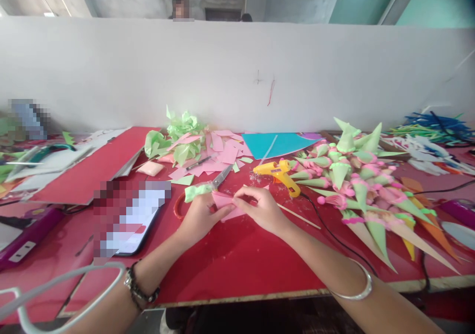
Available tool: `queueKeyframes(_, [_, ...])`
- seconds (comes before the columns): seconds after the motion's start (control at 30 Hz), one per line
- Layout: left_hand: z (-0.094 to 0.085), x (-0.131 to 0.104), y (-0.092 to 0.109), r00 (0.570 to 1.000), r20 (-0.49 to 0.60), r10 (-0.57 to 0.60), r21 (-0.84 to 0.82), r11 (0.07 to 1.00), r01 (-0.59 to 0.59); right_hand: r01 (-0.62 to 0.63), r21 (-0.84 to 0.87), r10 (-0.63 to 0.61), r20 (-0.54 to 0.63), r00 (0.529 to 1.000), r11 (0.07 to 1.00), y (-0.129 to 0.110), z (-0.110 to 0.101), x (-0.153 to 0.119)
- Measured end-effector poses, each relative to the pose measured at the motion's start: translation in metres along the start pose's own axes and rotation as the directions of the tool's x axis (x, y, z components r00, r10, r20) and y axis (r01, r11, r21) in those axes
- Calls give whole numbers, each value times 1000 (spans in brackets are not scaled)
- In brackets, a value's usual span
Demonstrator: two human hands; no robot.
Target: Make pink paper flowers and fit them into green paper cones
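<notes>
Pink paper (221, 200) sits between the hands: left hand (200, 216) has it clamped thumb-to-fingers, right hand (261, 210) pinches its near-side edge, no gap. Best worked with light, even fingertip pressure, edges lined up. Mind scissors (222, 176) just beyond the grip, glue gun (280, 174) beyond right knuckles; nozzle may be hot.

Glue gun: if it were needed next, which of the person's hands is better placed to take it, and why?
Probably the right hand: it is nearer the glue gun, whose handle lies on that side. The left hand is farther off. Both hold pink paper, though.
</notes>
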State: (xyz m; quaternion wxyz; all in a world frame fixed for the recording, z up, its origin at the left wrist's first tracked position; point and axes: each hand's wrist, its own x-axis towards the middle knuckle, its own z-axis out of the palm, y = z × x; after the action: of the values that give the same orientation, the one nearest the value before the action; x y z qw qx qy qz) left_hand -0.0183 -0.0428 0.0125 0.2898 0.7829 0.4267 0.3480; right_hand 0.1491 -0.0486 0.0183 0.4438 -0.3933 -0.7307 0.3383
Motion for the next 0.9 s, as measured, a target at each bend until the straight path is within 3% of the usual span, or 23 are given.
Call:
queueKeyframes(0.2, [1, -1, 3, 1000, 2, 15, -18, 1000, -15, 18, -37, -16, 71, 997, 999, -3, 1, -2])
queueKeyframes(0.37, [-1, -1, 5, 991, 125, -55, -112, 991, 69, 11, -37, -11, -11, 1000, 999, -2, 1, -2])
queueKeyframes(0.53, [-2, 1, 6, 987, 153, -44, -145, 987, 66, -4, 11, 5, -60, 998, 1000, -1, 1, -2])
queueKeyframes(0.9, [1, 1, 4, 997, 74, -21, -54, 998, 25, -73, 43, 77, -99, 992, 996, 0, 5, -2])
